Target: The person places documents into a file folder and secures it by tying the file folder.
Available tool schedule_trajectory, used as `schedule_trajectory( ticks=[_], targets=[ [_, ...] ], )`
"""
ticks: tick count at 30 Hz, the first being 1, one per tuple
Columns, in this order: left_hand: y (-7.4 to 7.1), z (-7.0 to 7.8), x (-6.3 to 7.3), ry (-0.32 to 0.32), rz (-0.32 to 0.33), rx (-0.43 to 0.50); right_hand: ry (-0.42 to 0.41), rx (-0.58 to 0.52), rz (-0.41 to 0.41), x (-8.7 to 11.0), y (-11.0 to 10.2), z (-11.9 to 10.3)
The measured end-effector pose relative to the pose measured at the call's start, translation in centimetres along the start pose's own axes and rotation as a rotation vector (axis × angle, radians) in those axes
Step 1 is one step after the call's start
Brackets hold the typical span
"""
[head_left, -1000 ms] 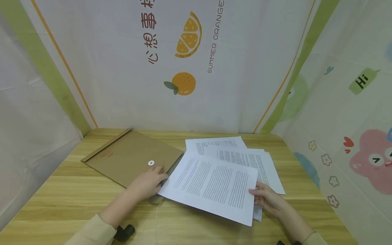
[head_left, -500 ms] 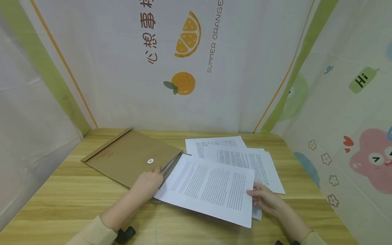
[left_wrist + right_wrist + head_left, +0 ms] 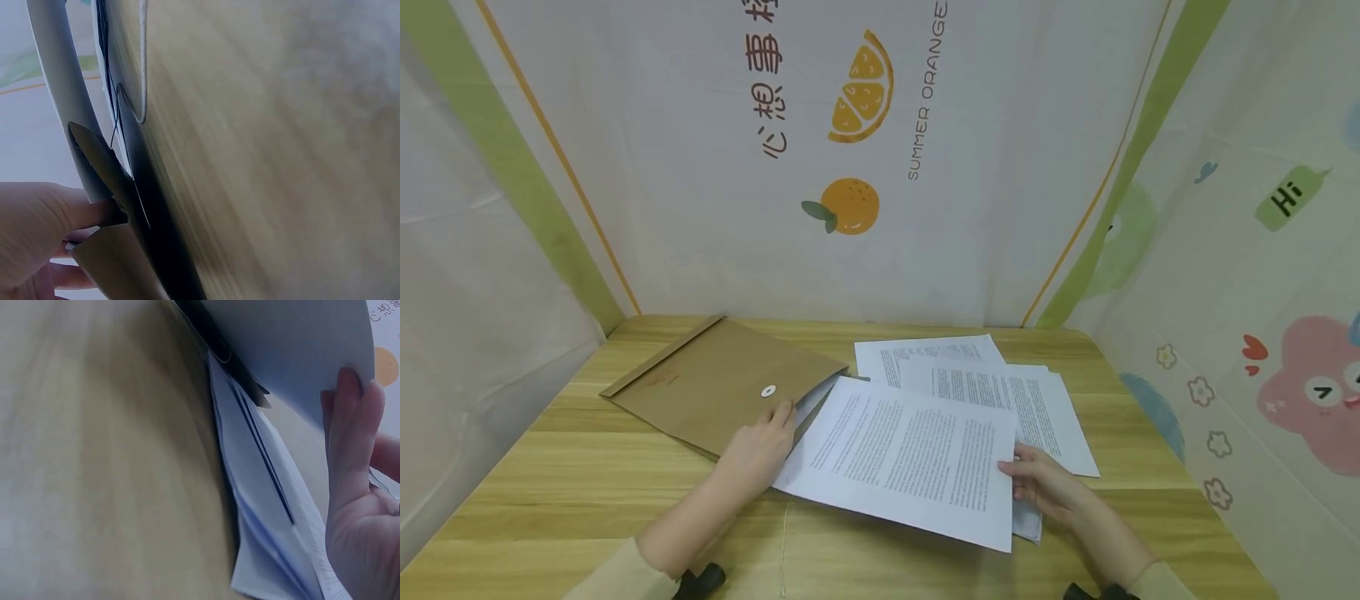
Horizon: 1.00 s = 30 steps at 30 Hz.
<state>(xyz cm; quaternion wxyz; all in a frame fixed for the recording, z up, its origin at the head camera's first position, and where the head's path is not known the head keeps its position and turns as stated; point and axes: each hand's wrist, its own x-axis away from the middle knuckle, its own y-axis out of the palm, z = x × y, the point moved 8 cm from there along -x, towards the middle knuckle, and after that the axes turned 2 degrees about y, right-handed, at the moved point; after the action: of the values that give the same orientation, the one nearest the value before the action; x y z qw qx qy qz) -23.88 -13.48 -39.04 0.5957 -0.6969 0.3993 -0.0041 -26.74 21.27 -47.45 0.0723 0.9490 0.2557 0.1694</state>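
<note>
A brown kraft document envelope (image 3: 700,367) with a white round button (image 3: 768,391) lies at the left of the table. My left hand (image 3: 756,450) pinches its open edge, raising the upper layer so the mouth gapes. In the left wrist view, the thumb of that hand (image 3: 31,231) lies at the brown edge. My right hand (image 3: 1047,485) grips the right edge of a printed white sheet (image 3: 902,458), fingers beneath and thumb on top. The sheet slants, its left end at the envelope's mouth. More papers (image 3: 250,469) lie under it in the right wrist view.
Several printed sheets (image 3: 1000,400) lie loosely overlapped behind the held sheet, on the wooden table (image 3: 550,483). A thin white string (image 3: 785,542) trails toward the front edge. Printed cloth curtains (image 3: 1000,208) stand at the back and sides.
My left hand has moved slightly left and taken hold of the envelope's edge, lifting it so the mouth opens wider. My right hand has shifted the printed sheet a little left.
</note>
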Motion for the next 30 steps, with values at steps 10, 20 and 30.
schedule_trajectory(
  ticks=[10, 20, 30],
  targets=[
    [0.1, -0.4, 0.5, -0.045, -0.095, 0.034, -0.03, -0.001, 0.019, -0.6, 0.3, -0.5],
    [0.4, -0.7, 0.7, -0.082, -0.137, 0.071, -0.031, -0.055, 0.066, -1.4, 0.8, -0.5],
    [0.2, -0.7, 0.9, -0.079, -0.127, 0.081, -0.015, -0.046, 0.117, -2.8, 2.1, -0.4]
  ],
)
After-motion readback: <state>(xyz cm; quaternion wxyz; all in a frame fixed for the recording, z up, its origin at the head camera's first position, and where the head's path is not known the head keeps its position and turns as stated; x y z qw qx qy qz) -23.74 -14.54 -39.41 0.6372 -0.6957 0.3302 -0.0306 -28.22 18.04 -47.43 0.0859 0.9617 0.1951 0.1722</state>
